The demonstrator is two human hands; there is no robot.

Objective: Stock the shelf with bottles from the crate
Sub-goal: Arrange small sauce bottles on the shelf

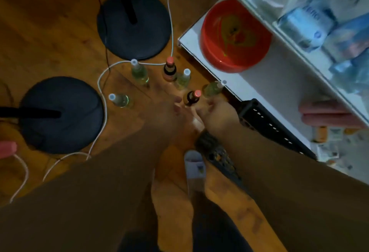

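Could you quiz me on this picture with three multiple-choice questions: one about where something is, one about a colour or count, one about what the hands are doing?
1. Where is the red bowl?
A. on the white shelf
B. on the floor
C. in the crate

2. How many bottles have red caps?
A. none
B. two
C. five

3. What does the right hand hold?
A. a cable
B. nothing
C. a pale bottle and a dark bottle

Answers: 1 A, the bowl sits on the shelf board. 2 B, two red caps show. 3 C, its fingers curl round both.
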